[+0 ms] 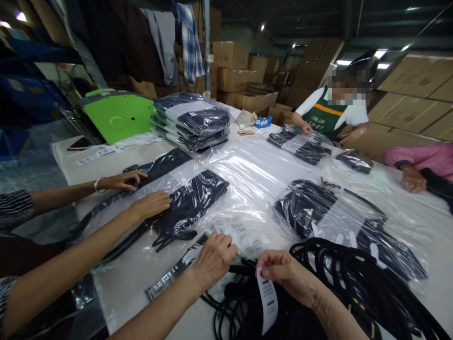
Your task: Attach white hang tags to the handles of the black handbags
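Observation:
In the lower middle, my right hand [285, 276] pinches a white printed label [268, 304] that hangs down in front of a black item with cords [244, 288]. My left hand [214, 259] is closed, its fingertips drawn together just left of the black item; what they hold, if anything, is hidden. Beyond my left hand lies a loose spread of small white labels [247, 236]. A dark flat strip with white pieces on it [170, 278] lies to the left of that hand. To the right of my right hand are looped black cords [329, 264].
At left, a co-worker's two hands [150, 205] press on a bagged dark garment [198, 193]. More bagged garments form a stack [193, 118] beside a green machine panel [118, 118]. Another bagged garment [318, 212] lies right. Two other people, one in a green apron [322, 113], stand across the table.

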{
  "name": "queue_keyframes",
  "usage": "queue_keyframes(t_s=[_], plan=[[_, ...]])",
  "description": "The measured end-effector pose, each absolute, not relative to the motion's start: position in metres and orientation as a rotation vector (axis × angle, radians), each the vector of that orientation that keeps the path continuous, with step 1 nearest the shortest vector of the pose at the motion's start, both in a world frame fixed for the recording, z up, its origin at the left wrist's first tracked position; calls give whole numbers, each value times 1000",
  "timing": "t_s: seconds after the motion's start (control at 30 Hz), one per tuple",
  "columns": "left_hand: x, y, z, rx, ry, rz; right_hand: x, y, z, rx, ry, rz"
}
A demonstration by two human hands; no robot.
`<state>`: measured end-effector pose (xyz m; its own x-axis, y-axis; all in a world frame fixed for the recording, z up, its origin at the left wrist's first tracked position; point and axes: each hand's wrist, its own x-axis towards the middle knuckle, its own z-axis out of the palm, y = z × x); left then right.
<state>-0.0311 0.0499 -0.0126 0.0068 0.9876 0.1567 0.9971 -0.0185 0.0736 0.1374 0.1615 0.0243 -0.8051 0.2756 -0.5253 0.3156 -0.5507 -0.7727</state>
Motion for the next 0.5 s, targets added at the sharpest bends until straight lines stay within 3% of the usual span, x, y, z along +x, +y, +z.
queue_keyframes(t_s=[0.13,0.33,0.5], plan=[[-31,47,7,-2365,-2226,-23,138,159,22,1026,1619,-2379],[-39,39,17,-2324,-2492,206,117,156,15,1085,2325,-1209],[-40,41,11,-2310,-2537,159,97,145,25,1006,2544,-732]])
